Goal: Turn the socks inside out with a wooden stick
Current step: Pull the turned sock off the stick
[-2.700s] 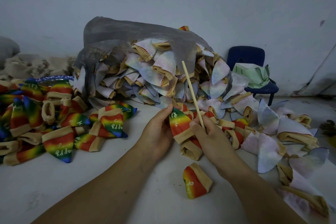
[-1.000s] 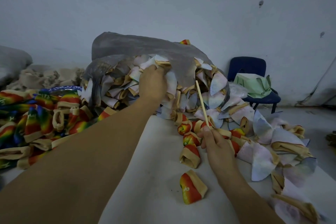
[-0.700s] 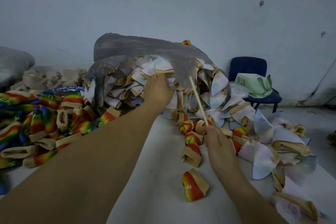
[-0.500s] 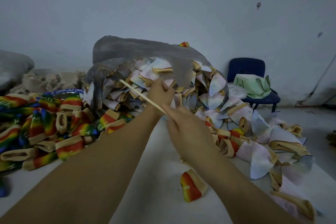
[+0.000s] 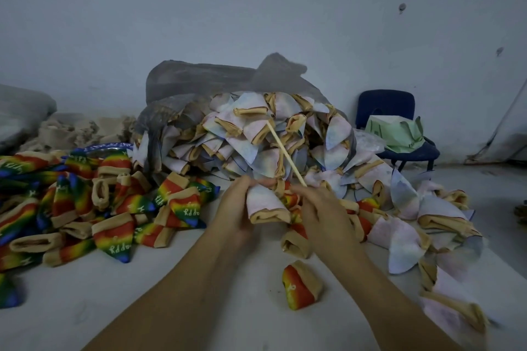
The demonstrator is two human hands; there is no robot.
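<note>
Two hands at frame centre, above white table (image 5: 142, 302). Left hand (image 5: 238, 215) curled around pale sock (image 5: 263, 204), thumb side up, fingers wrapped on sock's left flank; tan cuff of sock pointing down and toward camera, opening visible just below the fingers. Right hand (image 5: 325, 212) closed around lower end of wooden stick (image 5: 285, 152), pinching it between thumb and fingers; stick tilted, upper tip leaning up-left over the heap, lower end hidden inside the fist. Pale sock lying between both hands, touching left palm, just beside right knuckles. Stick not inside sock; shaft rising from right fist, passing above and to the right of sock's upper edge. Whether right fingers also touch sock: cannot tell.

Behind hands: large heap of pale inside-out socks (image 5: 256, 134) spilling from grey mesh bag (image 5: 205, 80). Left of hands: pile of rainbow socks (image 5: 114, 208), lettering visible, tan cuffs. Single rainbow sock (image 5: 301, 288) lying alone on table, near right forearm, apart from both piles. More pale socks scattered along right side of table. Blue chair (image 5: 396, 128) at back right, green bag (image 5: 395, 132) on its seat.
</note>
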